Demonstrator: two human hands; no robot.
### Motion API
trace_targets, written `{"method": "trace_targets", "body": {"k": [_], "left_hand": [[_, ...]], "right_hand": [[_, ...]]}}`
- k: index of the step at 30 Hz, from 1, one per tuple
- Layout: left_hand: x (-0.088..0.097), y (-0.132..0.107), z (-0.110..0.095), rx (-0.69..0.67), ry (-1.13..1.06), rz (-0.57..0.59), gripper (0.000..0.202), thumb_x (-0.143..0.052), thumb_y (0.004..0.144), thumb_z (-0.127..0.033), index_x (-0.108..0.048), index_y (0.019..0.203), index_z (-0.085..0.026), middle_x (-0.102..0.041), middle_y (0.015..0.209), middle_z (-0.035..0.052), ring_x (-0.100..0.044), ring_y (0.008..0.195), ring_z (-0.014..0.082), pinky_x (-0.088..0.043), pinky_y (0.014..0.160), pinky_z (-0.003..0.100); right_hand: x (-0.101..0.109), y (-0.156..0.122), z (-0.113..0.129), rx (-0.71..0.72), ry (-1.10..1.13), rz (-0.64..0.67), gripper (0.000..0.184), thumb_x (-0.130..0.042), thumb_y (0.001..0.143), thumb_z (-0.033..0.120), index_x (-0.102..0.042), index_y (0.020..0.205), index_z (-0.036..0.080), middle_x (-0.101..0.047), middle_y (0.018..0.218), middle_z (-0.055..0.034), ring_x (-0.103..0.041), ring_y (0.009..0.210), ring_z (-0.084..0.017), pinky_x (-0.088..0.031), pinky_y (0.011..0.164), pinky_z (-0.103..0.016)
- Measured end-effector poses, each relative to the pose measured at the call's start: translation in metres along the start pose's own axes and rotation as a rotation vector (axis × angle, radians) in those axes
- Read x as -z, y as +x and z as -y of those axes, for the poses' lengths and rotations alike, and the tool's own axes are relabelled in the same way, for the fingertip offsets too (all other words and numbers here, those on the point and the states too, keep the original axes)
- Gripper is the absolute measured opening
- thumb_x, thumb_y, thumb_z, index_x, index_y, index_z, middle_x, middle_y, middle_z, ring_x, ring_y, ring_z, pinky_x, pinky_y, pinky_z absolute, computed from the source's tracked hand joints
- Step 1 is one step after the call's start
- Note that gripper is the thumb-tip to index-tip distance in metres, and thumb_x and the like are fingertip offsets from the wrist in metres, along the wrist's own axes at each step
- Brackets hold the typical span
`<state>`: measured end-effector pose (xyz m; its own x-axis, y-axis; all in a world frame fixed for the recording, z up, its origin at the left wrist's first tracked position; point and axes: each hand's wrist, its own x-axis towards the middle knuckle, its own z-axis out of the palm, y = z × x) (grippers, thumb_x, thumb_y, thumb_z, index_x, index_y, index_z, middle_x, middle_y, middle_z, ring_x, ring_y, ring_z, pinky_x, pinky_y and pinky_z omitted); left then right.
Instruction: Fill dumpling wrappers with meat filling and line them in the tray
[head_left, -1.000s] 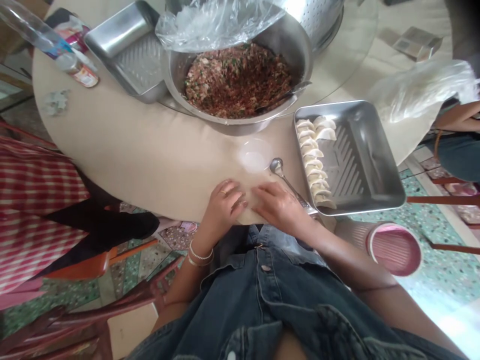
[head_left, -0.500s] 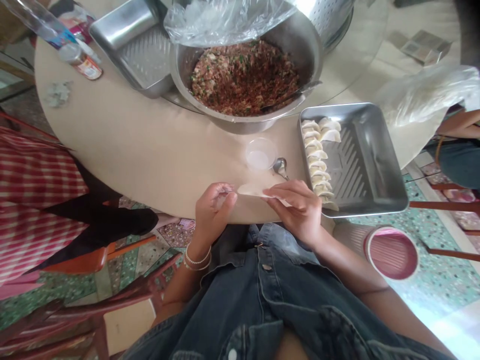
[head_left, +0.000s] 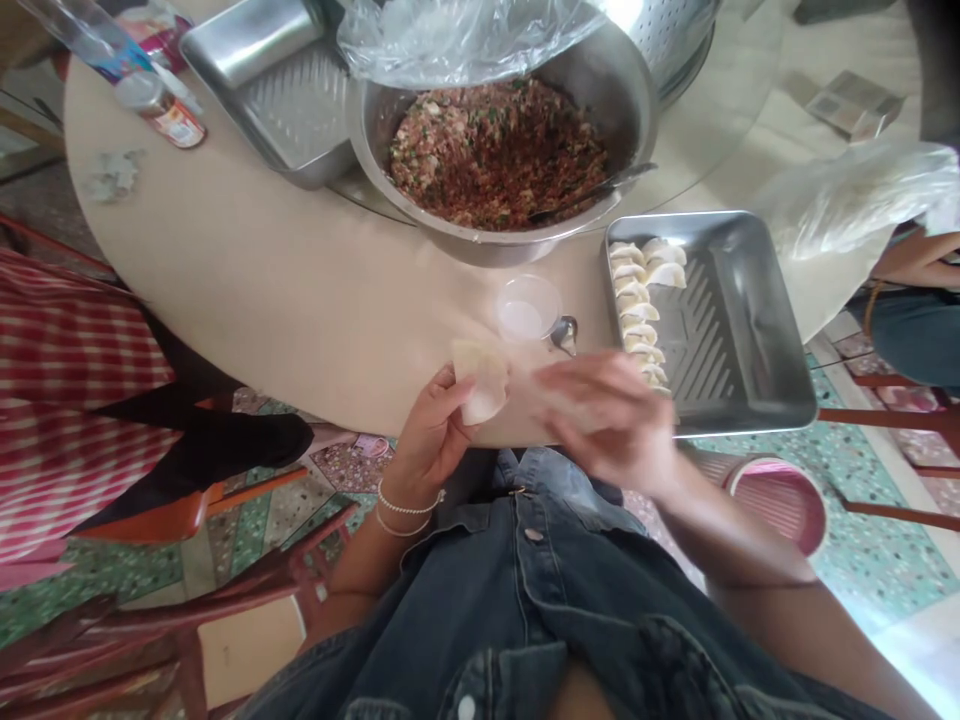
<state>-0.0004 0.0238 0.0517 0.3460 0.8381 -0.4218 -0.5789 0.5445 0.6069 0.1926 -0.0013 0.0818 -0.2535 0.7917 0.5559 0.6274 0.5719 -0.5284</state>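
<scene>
Holding a wrapper (head_left: 487, 385) in the left hand (head_left: 435, 425)

Pinches the wrapper between thumb and fingers, spread mostly right of the thumb, by the near edge of the surface (head_left: 300, 290). Holds the right hand (head_left: 619, 415) apart from it, by the near left corner of the tray (head_left: 772, 330); too blurred to tell whether gripping anything.

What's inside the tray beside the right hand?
Dumplings line the left side of the tray, with more beside them at the far end. The right hand hides the near-left corner, so whatever lies there can't be seen.
</scene>
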Motion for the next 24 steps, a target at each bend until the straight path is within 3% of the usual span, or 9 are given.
{"method": "trace_targets", "body": {"k": [3, 7, 11, 15, 18, 20, 24], "left_hand": [[0.000, -0.006, -0.007, -0.019, -0.006, 0.017, 0.023, -0.065, 0.084, -0.026, -0.066, 0.106, -0.020, -0.071, 0.112, 0.0034, -0.068, 0.108, 0.0235, -0.058, 0.089, 0.033], [0.002, -0.011, -0.008, -0.063, 0.063, 0.035, 0.030, -0.063, 0.086, -0.034, -0.065, 0.114, -0.023, -0.068, 0.118, 0.0038, -0.066, 0.111, 0.0261, -0.058, 0.089, 0.036], [0.012, -0.010, -0.005, -0.295, 0.427, -0.076, 0.024, -0.067, 0.083, -0.033, -0.069, 0.105, -0.023, -0.073, 0.104, 0.0034, -0.069, 0.099, 0.0207, -0.056, 0.087, 0.032], [0.029, -0.007, -0.009, -0.563, 1.013, -0.102, 0.011, -0.066, 0.081, -0.022, -0.070, 0.091, -0.019, -0.073, 0.102, 0.0065, -0.066, 0.108, 0.0225, -0.051, 0.098, 0.037], [0.039, -0.004, -0.016, -0.729, 1.348, -0.087, 0.017, -0.059, 0.078, -0.010, -0.067, 0.088, -0.021, -0.073, 0.098, 0.0041, -0.065, 0.111, 0.0216, -0.050, 0.100, 0.038], [0.043, -0.002, -0.022, -0.803, 1.502, -0.084, 0.022, -0.054, 0.076, -0.005, -0.065, 0.086, -0.021, -0.073, 0.093, 0.0031, -0.064, 0.109, 0.0214, -0.051, 0.098, 0.038], [0.048, -0.001, -0.034, -0.896, 1.656, -0.122, 0.020, -0.056, 0.076, -0.006, -0.067, 0.080, -0.022, -0.072, 0.097, 0.0049, -0.060, 0.099, 0.0226, -0.049, 0.092, 0.039]], "right_hand": [[0.027, 0.019, -0.032, -0.195, 0.051, -0.213, 0.057, -0.072, 0.080, 0.026, -0.050, 0.132, 0.032, -0.069, 0.097, -0.0006, -0.064, 0.087, -0.017, -0.049, 0.071, -0.036], [0.046, 0.046, -0.074, -0.290, 0.101, -0.111, 0.072, -0.073, 0.079, 0.034, -0.036, 0.140, 0.026, -0.066, 0.094, -0.0016, -0.059, 0.077, -0.012, -0.041, 0.062, -0.029], [0.048, 0.068, -0.087, -0.277, 0.015, -0.094, 0.076, -0.075, 0.076, 0.036, -0.036, 0.140, 0.023, -0.066, 0.092, -0.0015, -0.057, 0.073, -0.010, -0.039, 0.058, -0.026], [0.046, 0.089, -0.082, -0.298, -0.080, -0.070, 0.049, -0.069, 0.081, 0.037, -0.058, 0.124, 0.017, -0.064, 0.074, 0.0008, -0.049, 0.059, -0.007, -0.042, 0.058, -0.026], [0.045, 0.105, -0.079, -0.262, -0.149, -0.074, 0.034, -0.064, 0.086, 0.038, -0.069, 0.110, 0.016, -0.064, 0.071, 0.0008, -0.048, 0.059, -0.006, -0.045, 0.063, -0.027], [0.045, 0.116, -0.079, -0.238, -0.189, -0.051, 0.033, -0.062, 0.086, 0.038, -0.070, 0.110, 0.016, -0.064, 0.070, 0.0005, -0.049, 0.060, -0.007, -0.044, 0.064, -0.028], [0.043, 0.141, -0.081, -0.219, -0.209, 0.119, 0.031, -0.063, 0.085, 0.035, -0.071, 0.108, 0.015, -0.067, 0.072, -0.0004, -0.052, 0.062, -0.009, -0.043, 0.061, -0.026]]}}
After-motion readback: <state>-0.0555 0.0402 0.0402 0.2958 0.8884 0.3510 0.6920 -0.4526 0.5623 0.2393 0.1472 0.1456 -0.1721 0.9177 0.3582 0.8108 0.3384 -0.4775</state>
